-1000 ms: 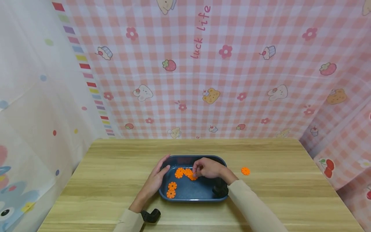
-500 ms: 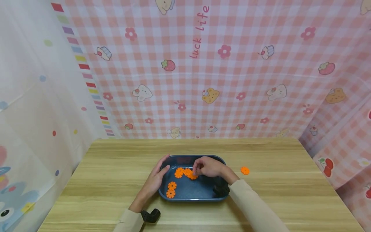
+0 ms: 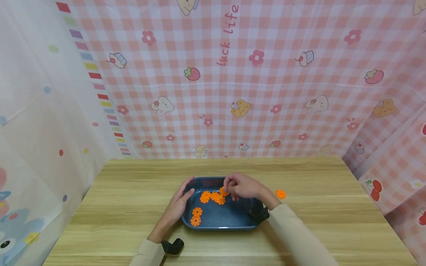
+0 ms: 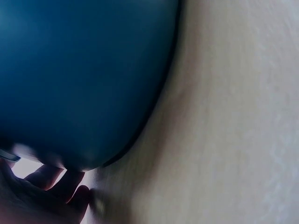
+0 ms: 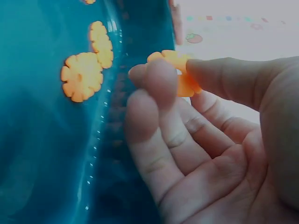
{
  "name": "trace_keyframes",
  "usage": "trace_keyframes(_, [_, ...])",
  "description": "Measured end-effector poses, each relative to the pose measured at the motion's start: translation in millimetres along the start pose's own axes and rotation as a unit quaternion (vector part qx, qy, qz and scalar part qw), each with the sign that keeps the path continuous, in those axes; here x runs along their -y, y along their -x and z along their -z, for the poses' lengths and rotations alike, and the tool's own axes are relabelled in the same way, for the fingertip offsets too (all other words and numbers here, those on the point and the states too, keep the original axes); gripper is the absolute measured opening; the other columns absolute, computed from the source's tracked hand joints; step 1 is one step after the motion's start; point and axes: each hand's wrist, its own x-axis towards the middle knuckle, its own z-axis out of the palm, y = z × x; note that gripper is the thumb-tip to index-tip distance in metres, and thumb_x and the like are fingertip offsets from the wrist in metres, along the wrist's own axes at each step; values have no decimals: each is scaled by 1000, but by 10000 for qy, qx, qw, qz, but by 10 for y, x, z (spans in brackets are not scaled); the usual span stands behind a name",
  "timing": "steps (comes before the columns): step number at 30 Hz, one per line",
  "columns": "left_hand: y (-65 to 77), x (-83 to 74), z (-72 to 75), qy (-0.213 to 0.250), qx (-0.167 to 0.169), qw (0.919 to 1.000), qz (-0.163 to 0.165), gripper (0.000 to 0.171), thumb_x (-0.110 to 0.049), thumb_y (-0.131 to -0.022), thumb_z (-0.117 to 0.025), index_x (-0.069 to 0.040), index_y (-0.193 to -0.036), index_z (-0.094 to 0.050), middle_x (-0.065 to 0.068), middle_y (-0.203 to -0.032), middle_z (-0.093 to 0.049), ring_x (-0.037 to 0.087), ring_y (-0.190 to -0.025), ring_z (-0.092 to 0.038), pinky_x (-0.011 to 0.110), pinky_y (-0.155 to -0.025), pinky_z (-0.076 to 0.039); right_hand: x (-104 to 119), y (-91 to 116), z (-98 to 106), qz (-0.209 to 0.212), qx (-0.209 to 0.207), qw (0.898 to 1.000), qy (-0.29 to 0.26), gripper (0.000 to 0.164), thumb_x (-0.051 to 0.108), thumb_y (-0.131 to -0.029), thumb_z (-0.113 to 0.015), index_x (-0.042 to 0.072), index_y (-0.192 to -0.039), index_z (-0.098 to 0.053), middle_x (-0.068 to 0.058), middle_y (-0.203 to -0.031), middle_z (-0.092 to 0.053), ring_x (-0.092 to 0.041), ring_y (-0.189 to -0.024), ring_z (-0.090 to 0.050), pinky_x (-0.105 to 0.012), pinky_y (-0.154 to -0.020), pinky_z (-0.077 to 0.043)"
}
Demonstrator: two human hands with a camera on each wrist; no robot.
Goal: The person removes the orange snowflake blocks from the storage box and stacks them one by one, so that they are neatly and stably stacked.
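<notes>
A dark blue tray (image 3: 229, 221) sits mid-table with several orange flower-shaped discs (image 3: 205, 197) lying in it. My right hand (image 3: 242, 186) hovers over the tray's far side and pinches one orange disc (image 5: 180, 70) between thumb and fingertips, lifted off the tray floor. My left hand (image 3: 179, 201) rests against the tray's left wall (image 4: 93, 93), fingers straight along the rim. Two more discs (image 3: 196, 216) lie near the tray's front left corner.
One orange disc (image 3: 281, 194) lies on the wooden table (image 3: 316, 221) right of the tray. A black wrist mount (image 3: 173, 246) shows by my left sleeve. Pink checked cloth (image 3: 233, 74) hangs behind and at the right, pale cloth at the left.
My right hand has risen from the cluster of discs toward the tray's far edge, lifting one disc. The left hand has stayed on the tray's left wall.
</notes>
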Motion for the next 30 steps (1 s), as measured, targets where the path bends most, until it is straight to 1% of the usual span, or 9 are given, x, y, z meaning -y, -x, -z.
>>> trace_keyframes(3, [-3,3,3,-11,17,10000,-25,49,-24,-106,-42,-19,-154,-35,5,-162,-26,29,-150,-21,56,-121,-10,8,40,47,43,-80,9999,-146,7,2,-98,-51,2,-98,-59,-27,-83,-64,-20,-59,-60,-46,-64,-57])
trace_keyframes(6, [2,3,6,-29,27,10000,-39,48,-25,-106,-43,-21,-154,-36,5,-163,-26,29,-150,-20,56,-121,-9,0,78,96,119,-174,9996,-196,7,2,-98,-52,0,-100,-58,-23,-78,-63,-21,-60,-60,-51,-65,-57])
trace_keyframes(9, [7,3,7,-45,22,10000,-48,48,-25,-106,-43,-21,-154,-36,5,-162,-26,29,-150,-20,56,-121,-9,-12,118,151,174,-327,9991,-206,8,4,-98,-54,0,-103,-59,-21,-77,-64,-22,-60,-61,-45,-63,-57])
trace_keyframes(13, [11,-1,6,-51,17,10000,-59,48,-26,-106,-44,-20,-154,-36,4,-163,-26,29,-150,-20,56,-121,-9,-35,185,228,118,-540,9981,-269,12,4,-98,-53,0,-108,-59,-15,-76,-65,-23,-60,-62,-45,-63,-57])
trace_keyframes(15, [14,-4,6,-51,23,10000,-51,49,-26,-106,-43,-20,-154,-36,4,-163,-25,29,-150,-20,56,-121,-9,-53,224,270,73,-602,9976,-344,15,3,-98,-52,-1,-111,-59,-14,-77,-65,-23,-61,-62,-48,-64,-57])
trace_keyframes(17, [17,-8,4,-53,19,10000,-46,49,-27,-106,-43,-20,-154,-36,4,-163,-25,29,-150,-20,56,-121,-9,-79,261,315,24,-676,9969,-395,19,3,-99,-51,-2,-116,-59,-15,-80,-66,-23,-61,-63,-47,-64,-57])
trace_keyframes(23, [21,-18,2,-8,22,10000,-24,48,-27,-107,-43,-20,-154,-35,4,-163,-25,29,-150,-19,56,-121,-9,-172,399,455,32,-857,9948,-550,27,4,-101,-49,-2,-125,-60,-27,-96,-66,-30,-70,-68,-41,-68,-60])
trace_keyframes(27, [21,-20,4,-13,23,10000,-12,49,-27,-106,-43,-20,-154,-35,3,-163,-25,29,-150,-19,56,-121,-9,-244,513,527,-1,-972,9926,-734,29,0,-101,-47,-5,-126,-60,-30,-106,-64,-36,-79,-70,-46,-74,-60])
trace_keyframes(30, [20,-16,5,-23,23,10000,-8,49,-27,-106,-43,-21,-154,-35,3,-163,-25,29,-150,-19,56,-121,-9,-302,608,573,-122,-1060,9905,-862,32,-3,-99,-45,-6,-127,-58,-26,-104,-61,-37,-84,-70,-52,-79,-58])
